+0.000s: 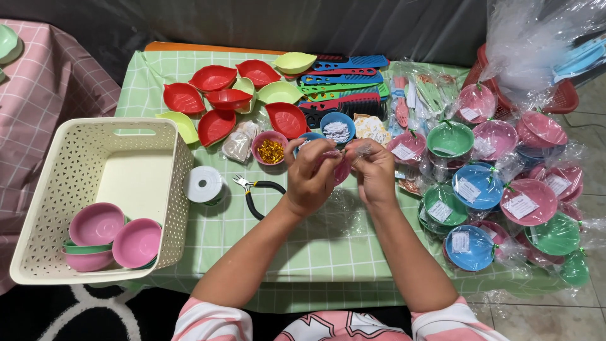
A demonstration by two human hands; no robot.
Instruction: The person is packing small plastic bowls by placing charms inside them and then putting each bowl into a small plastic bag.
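1. Head view: left hand [310, 172] and right hand [372, 169] are raised side by side over the table [315, 246], fingertips turned toward each other.
2. Between them sits a pink bowl wrapped in clear film [341, 170]. Both hands are closed narrowly on the gathered film at its top; the left fingers pinch the film, the right fingers pinch a twist of it. What else the fingertips hold is too small to tell.
3. Clear film [344, 211] trails down from the hands onto the table just below the wrists.
4. Just beyond the left hand: a pink bowl of gold bits [270, 148], and a blue bowl of white paper slips [337, 128] a little further out.
5. Left of the left hand: black-handled pliers [255, 189] lie flat on the table; beside them a white spool [204, 184].
6. Further left: a cream perforated basket [44, 208] holding stacked pink bowls [117, 235], with green ones under them.
7. Far side, beyond the left hand: red leaf-shaped dishes [214, 101] mixed with yellow-green ones, and a row of coloured combs [344, 82].
8. Right of the right hand: a cluster of wrapped bowls [499, 196], pink, green and blue, each in clear film with a white tag, crowding the table edge.
9. Beyond that cluster: a red basket [562, 98] with more clear film heaped on it.
10. Table cover is a light green check cloth.
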